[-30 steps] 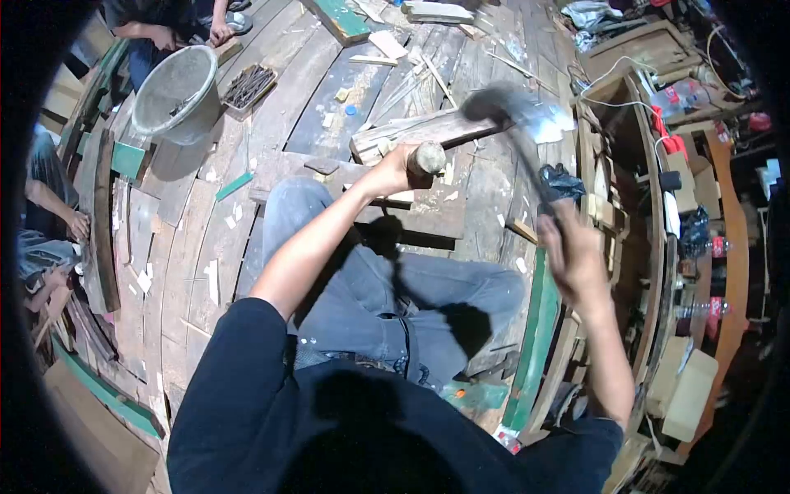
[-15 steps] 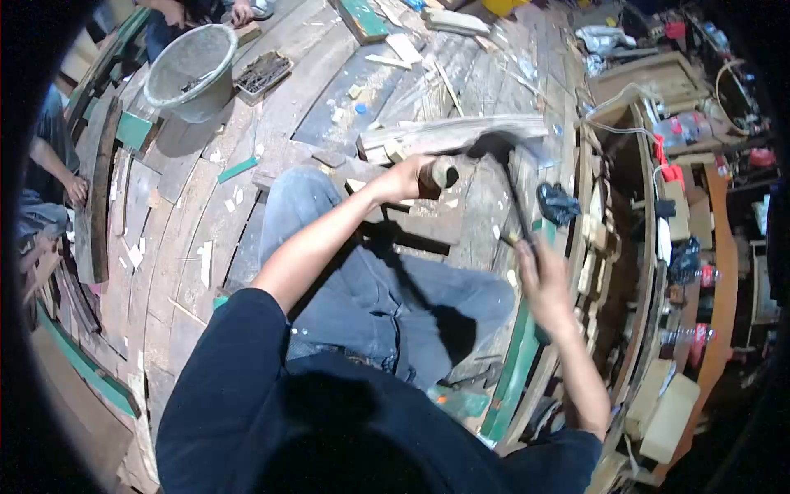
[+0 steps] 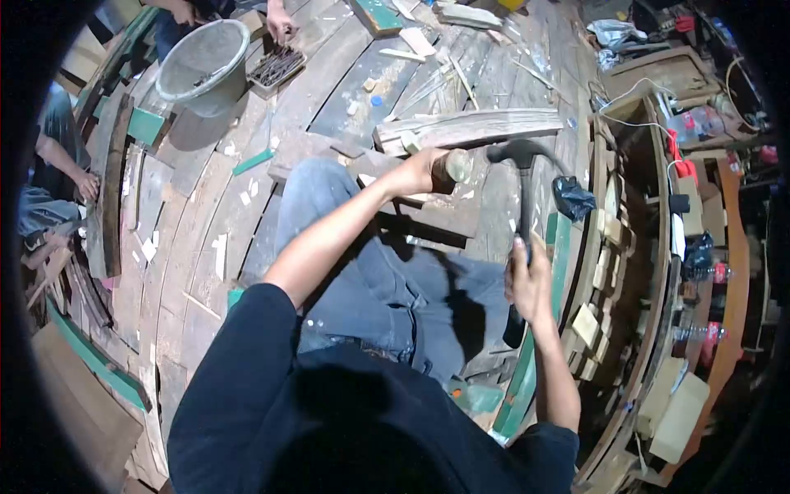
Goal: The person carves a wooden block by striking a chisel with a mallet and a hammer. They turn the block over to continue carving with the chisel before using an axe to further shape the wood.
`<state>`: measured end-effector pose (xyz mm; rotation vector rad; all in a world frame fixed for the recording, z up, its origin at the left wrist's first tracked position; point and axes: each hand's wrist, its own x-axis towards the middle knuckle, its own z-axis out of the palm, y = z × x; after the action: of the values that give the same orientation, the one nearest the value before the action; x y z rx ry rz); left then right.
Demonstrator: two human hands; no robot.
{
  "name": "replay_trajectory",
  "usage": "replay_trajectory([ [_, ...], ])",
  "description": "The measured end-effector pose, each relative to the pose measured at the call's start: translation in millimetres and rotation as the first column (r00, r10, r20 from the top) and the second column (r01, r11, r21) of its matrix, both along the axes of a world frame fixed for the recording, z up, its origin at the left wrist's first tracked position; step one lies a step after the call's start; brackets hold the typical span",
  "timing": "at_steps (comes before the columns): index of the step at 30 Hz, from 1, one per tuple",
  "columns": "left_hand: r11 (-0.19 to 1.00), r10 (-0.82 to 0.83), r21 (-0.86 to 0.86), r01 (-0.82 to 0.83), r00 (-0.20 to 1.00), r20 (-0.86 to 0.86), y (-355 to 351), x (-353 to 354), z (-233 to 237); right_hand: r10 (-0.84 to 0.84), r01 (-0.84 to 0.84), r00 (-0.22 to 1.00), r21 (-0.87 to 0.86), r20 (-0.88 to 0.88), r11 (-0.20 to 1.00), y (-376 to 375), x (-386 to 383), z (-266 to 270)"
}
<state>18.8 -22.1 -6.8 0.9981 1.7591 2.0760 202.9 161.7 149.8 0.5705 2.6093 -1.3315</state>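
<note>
Your left hand point(image 3: 415, 173) is curled closed around a round wooden piece point(image 3: 458, 166) above a low board point(image 3: 444, 218); your right hand point(image 3: 531, 284) grips a hammer point(image 3: 525, 193), its head just right of that piece. Offcuts point(image 3: 220, 257) litter the worn plank floor point(image 3: 185, 239). Ahead-left sits a bucket point(image 3: 216, 97); along your right, a long wooden box point(image 3: 656, 272).

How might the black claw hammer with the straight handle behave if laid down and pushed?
The black claw hammer would probably be head-heavy, its bulky head capping a slim handle. It likely won't bend: the handle looks straight. The curved claw should discourage rolling.
</note>
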Motion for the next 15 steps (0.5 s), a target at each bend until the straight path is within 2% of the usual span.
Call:
replay_trajectory([
  [2,0.996,-0.022,-0.085,0.024,0.999,0.023,-3,-2,0,-0.067,0.062,0.981,-0.034,-0.182,0.998,12,5,-11],
  [3,1.0,-0.004,-0.01,0.004,1.0,-0.021,0,-2,-3,-0.027,0.062,0.949,0.101,-0.313,0.993,19,5,-10],
  [4,0.998,-0.012,-0.059,0.01,0.999,-0.029,-1,-5,-6,-0.098,0.081,0.937,-0.065,-0.336,0.995,24,7,-6],
  [6,0.996,-0.055,-0.064,0.056,0.998,0.02,-2,-6,-9,-0.149,0.105,0.884,-0.122,-0.443,0.987,25,9,-2],
  [7,0.999,-0.034,-0.01,0.034,0.999,0.04,-1,-5,-5,-0.218,0.142,0.885,-0.208,-0.411,0.968,31,13,-9],
  [10,0.998,0.045,-0.035,-0.047,0.997,-0.063,-2,-17,-4,-0.356,0.262,0.861,-0.283,-0.364,0.923,24,13,-33],
  [11,0.997,0.077,-0.012,-0.077,0.996,-0.042,-3,-23,-4,-0.394,0.293,0.872,-0.335,-0.29,0.895,31,15,-54],
  [12,0.996,0.087,0.01,-0.087,0.996,-0.02,-6,-28,-2,-0.372,0.248,0.886,-0.394,-0.278,0.885,35,15,-75],
  [15,0.997,0.081,0.013,-0.082,0.994,0.067,-16,-35,14,-0.391,0.32,0.92,-0.499,-0.042,0.805,48,9,-135],
])
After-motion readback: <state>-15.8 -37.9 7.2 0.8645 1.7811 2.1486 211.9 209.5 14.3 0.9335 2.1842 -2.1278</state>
